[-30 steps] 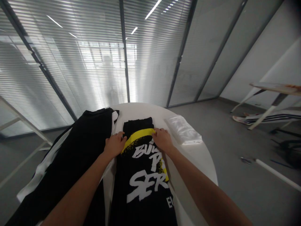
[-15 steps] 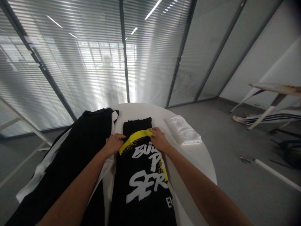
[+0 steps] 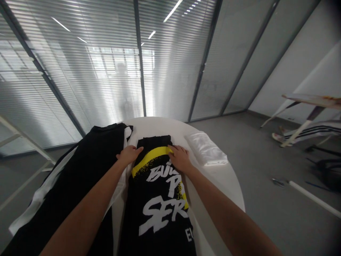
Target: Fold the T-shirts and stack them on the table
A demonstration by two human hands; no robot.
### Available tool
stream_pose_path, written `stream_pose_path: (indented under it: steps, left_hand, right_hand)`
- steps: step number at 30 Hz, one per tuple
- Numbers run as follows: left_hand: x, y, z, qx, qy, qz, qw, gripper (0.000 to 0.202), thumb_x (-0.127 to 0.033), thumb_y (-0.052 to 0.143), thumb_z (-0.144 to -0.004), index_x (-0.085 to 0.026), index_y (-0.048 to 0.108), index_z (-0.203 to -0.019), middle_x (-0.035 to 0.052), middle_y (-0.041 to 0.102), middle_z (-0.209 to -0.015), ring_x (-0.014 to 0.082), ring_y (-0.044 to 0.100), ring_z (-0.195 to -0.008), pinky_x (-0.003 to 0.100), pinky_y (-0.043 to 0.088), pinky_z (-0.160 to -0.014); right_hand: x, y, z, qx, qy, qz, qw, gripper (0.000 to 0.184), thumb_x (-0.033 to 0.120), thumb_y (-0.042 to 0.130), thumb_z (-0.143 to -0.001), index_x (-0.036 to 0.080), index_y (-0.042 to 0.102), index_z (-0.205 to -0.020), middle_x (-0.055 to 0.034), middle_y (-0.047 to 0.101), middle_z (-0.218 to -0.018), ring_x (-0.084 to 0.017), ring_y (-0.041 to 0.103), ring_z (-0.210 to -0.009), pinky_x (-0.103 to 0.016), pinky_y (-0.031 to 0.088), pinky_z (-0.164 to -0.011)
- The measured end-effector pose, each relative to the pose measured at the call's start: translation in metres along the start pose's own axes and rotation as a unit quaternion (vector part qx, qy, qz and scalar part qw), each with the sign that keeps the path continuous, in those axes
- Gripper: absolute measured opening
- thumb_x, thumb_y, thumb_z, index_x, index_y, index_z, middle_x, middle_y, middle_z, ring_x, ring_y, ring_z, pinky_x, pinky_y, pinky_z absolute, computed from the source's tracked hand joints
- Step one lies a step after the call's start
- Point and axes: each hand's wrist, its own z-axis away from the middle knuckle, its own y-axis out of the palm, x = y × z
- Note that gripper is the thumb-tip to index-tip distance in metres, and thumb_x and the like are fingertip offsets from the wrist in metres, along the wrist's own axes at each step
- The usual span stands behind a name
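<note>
**Head view: both hands flat on folded black shirt, round table**

Nearest the camera, two bare forearms are seen reaching forward over the white round table [image 3: 229, 177]. Between them a black printed shirt [image 3: 157, 202] is laid lengthwise in a narrow fold, running from the near edge of the table towards its middle. White lettering and a yellow band are noted on its upper face.

The left hand [image 3: 128, 155] is placed palm down at the shirt's far left corner, fingers together and pointing across onto the cloth. Nothing is clasped in it. The right hand [image 3: 180, 159] is laid palm down on the far right part of the shirt, fingers slightly spread, fingertips resting on the yellow band. No fabric is pinched or lifted.

Just left of the shirt, a larger black garment [image 3: 87, 170] is spread over the table's left side and hangs off its edge. To the right, near the right hand but apart from it, a clear plastic bag [image 3: 206, 151] is lying flat.

Beyond the table, a glass partition with closed blinds [image 3: 106, 71] is recorded. Far right, a second table [image 3: 311, 99] stands on the grey floor.
</note>
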Motion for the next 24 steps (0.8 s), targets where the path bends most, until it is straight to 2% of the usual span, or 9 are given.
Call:
stream_pose_path:
  steps: [3,7,10,12,15,18,21,24]
  left_hand:
    - [-0.01,0.009,-0.01,-0.012,-0.008,-0.021,1.0,0.064,-0.073,0.049,-0.074,-0.024,0.068,-0.11,0.0163,0.065,-0.122,0.0448,0.052,-0.119,0.063,0.031,-0.096]
    - [-0.01,0.021,-0.015,-0.06,0.002,-0.004,0.998,0.045,-0.054,0.056,-0.076,-0.026,0.068,-0.109,0.0133,0.069,-0.115,0.0419,0.054,-0.117,0.058,0.034,-0.095]
    - [-0.005,0.022,-0.017,-0.061,0.026,0.11,0.992,0.03,-0.042,0.062,-0.073,-0.023,0.069,-0.095,0.0123,0.071,-0.108,0.039,0.057,-0.114,0.054,0.037,-0.094]
    - [-0.004,0.018,-0.016,-0.045,0.043,0.194,0.979,0.022,-0.035,0.063,-0.071,-0.02,0.066,-0.087,0.0115,0.072,-0.099,0.033,0.063,-0.104,0.046,0.043,-0.089]
    - [-0.005,0.009,-0.012,-0.017,0.061,0.255,0.965,0.019,-0.03,0.06,-0.074,-0.017,0.062,-0.088,0.0075,0.072,-0.086,0.0225,0.068,-0.082,0.032,0.05,-0.072]
    - [-0.007,0.001,-0.002,-0.014,0.063,0.317,0.946,0.019,-0.027,0.062,-0.072,-0.017,0.061,-0.088,0.0037,0.068,-0.079,0.0173,0.064,-0.07,0.026,0.049,-0.059]
    - [-0.008,-0.007,0.008,-0.009,0.053,0.393,0.918,0.02,-0.024,0.067,-0.067,-0.018,0.06,-0.085,0.0016,0.061,-0.077,0.0146,0.058,-0.066,0.023,0.048,-0.05]
    - [-0.009,-0.013,0.017,0.023,0.066,0.472,0.879,0.024,-0.025,0.07,-0.066,-0.018,0.057,-0.085,0.0015,0.056,-0.082,0.0145,0.055,-0.072,0.028,0.055,-0.05]
  right_hand:
    - [0.0,0.001,0.003,0.041,-0.014,0.047,0.998,0.05,0.033,0.039,-0.094,0.027,0.045,-0.143,-0.0082,0.048,-0.144,-0.03,0.032,-0.137,-0.053,0.02,-0.11]
    - [-0.001,0.002,0.004,0.061,-0.036,0.054,0.996,0.057,0.027,0.038,-0.091,0.026,0.037,-0.148,-0.0099,0.042,-0.148,-0.031,0.028,-0.14,-0.059,0.016,-0.11]
    - [-0.003,0.002,0.002,0.065,-0.036,0.035,0.997,0.057,0.025,0.039,-0.09,0.024,0.038,-0.147,-0.0109,0.043,-0.148,-0.03,0.031,-0.139,-0.059,0.016,-0.11]
    - [-0.004,0.002,0.0,0.065,-0.037,0.01,0.997,0.056,0.023,0.042,-0.088,0.022,0.045,-0.143,-0.01,0.046,-0.146,-0.029,0.035,-0.137,-0.056,0.019,-0.11]
    - [-0.005,0.003,-0.004,0.046,-0.038,-0.052,0.997,0.056,0.016,0.045,-0.081,0.022,0.054,-0.137,-0.0069,0.051,-0.143,-0.026,0.041,-0.132,-0.048,0.027,-0.11]
    - [-0.007,0.003,-0.009,0.008,-0.051,-0.135,0.989,0.058,0.009,0.046,-0.075,0.019,0.061,-0.13,-0.0073,0.055,-0.137,-0.021,0.048,-0.127,-0.037,0.034,-0.108]
    - [-0.008,0.0,-0.011,-0.037,-0.054,-0.228,0.971,0.05,0.01,0.048,-0.074,0.018,0.067,-0.12,-0.0079,0.061,-0.13,-0.02,0.055,-0.118,-0.033,0.041,-0.102]
    - [-0.007,-0.009,-0.012,-0.074,-0.039,-0.294,0.952,0.036,0.018,0.05,-0.079,0.021,0.071,-0.107,-0.0047,0.069,-0.113,-0.019,0.061,-0.103,-0.036,0.045,-0.095]
